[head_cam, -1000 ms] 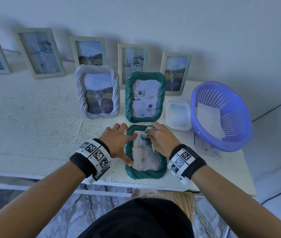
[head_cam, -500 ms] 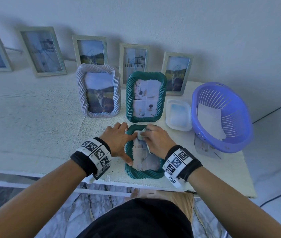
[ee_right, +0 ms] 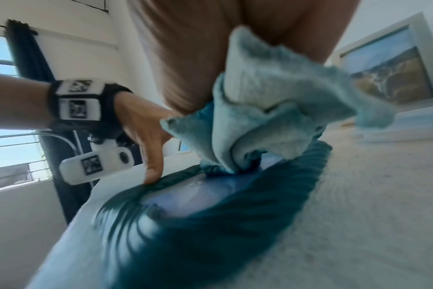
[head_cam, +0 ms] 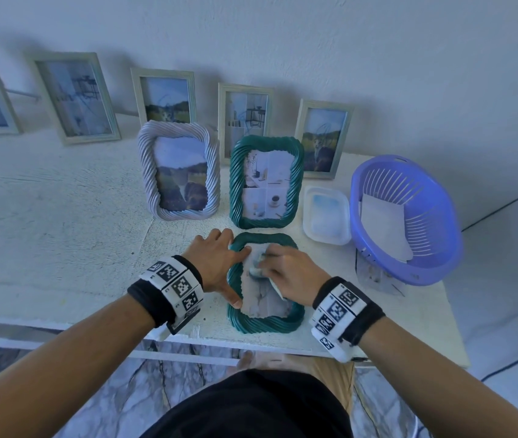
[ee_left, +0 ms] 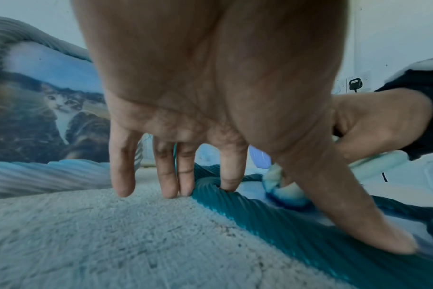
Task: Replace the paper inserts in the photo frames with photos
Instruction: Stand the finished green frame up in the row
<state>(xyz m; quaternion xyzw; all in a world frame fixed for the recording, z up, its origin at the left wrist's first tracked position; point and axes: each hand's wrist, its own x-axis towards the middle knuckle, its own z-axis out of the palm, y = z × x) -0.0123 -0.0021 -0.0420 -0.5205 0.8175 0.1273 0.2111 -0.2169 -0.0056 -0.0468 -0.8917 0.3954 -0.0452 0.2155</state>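
Observation:
A dark green twisted photo frame (head_cam: 265, 322) lies flat near the table's front edge, a pale photo showing under its glass. My left hand (head_cam: 222, 267) presses on its left rim with straight fingers, thumb down on the rim; the left wrist view shows the same frame (ee_left: 272, 221) under the fingertips (ee_left: 229, 185). My right hand (head_cam: 292, 276) grips a bunched light-blue cloth (head_cam: 256, 270) and holds it against the upper part of the glass. In the right wrist view the cloth (ee_right: 260, 121) touches the glass inside the frame (ee_right: 235, 224).
Behind stand a second green frame (head_cam: 266, 181) and a white twisted frame (head_cam: 179, 170) with a cat photo. Several pale frames lean on the wall. At right are a clear plastic tub (head_cam: 327, 216) and a purple basket (head_cam: 406, 267) holding paper sheets (head_cam: 384, 229).
My right hand has dragged the cloth from the frame's top edge leftward and toward me across the glass. The left hand has stayed on the frame's left rim.

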